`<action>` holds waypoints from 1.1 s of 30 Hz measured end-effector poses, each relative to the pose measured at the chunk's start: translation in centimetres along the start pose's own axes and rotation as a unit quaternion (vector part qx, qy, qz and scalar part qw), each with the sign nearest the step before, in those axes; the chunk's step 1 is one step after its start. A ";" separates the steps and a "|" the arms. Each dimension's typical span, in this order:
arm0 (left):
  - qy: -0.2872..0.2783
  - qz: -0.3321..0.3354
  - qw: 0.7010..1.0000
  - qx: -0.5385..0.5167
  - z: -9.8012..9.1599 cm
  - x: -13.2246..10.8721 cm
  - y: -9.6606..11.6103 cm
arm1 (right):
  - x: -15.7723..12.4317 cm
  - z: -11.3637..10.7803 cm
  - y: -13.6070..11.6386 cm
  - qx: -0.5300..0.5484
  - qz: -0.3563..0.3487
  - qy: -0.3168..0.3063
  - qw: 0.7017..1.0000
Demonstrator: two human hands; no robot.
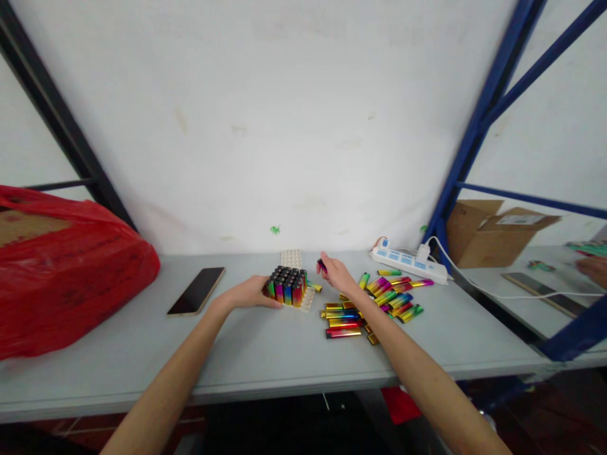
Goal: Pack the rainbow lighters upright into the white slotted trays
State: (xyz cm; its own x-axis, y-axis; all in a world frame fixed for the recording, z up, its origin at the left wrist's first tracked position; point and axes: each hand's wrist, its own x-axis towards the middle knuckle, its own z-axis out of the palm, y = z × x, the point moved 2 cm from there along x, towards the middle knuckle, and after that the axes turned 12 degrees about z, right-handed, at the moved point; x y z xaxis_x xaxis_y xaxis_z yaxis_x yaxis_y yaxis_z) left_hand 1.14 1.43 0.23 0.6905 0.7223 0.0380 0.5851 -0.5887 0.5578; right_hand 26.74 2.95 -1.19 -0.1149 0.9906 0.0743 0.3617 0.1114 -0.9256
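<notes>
Rows of shiny multicoloured lighters point(287, 289) stand upright, black tops up, in a white tray with holes point(308, 299). Its right end shows bare holes. My left hand point(253, 292) is closed around the left side of these lighters and the tray, thumb along the front. To the right of the tray and slightly above it, my right hand point(337, 275) pinches a single dark-topped lighter point(322, 265); most of its body is hidden by the fingers. A loose heap of metallic rainbow lighters point(344, 332) lies on the table, partly under my right forearm.
Behind the tray is another white holed tray point(291, 258). A phone point(196, 291) lies left, beside a red plastic bag point(71, 278). A white power strip point(408, 262) with cables sits back right. Beyond the blue frame point(467, 151) are a cardboard box point(493, 234) and another person's hand point(592, 270).
</notes>
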 end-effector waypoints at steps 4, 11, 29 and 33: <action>-0.008 0.003 1.000 0.003 -0.1 0.0 0.2 | 0.0 0.1 0.0 -0.046 -0.009 0.018 0.999; -0.005 0.000 1.000 0.017 0.0 0.0 0.0 | -0.1 0.2 -0.2 -0.037 -0.061 0.037 0.997; -0.004 -0.008 1.000 -0.008 0.1 0.0 0.0 | -1.1 0.1 -1.5 -0.195 -0.164 0.057 0.965; -0.007 -0.006 1.000 -0.018 0.0 0.0 0.1 | -1.1 -0.1 -1.3 -0.166 -0.132 0.036 0.977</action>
State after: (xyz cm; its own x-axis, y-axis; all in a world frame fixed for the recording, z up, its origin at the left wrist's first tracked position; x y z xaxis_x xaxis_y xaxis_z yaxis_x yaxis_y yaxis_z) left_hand 1.23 1.37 0.27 0.6895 0.7240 0.0196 0.5782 -0.5665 0.5871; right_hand 26.45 1.75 -0.04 -0.1830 0.9256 0.3313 0.6101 0.3712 -0.7000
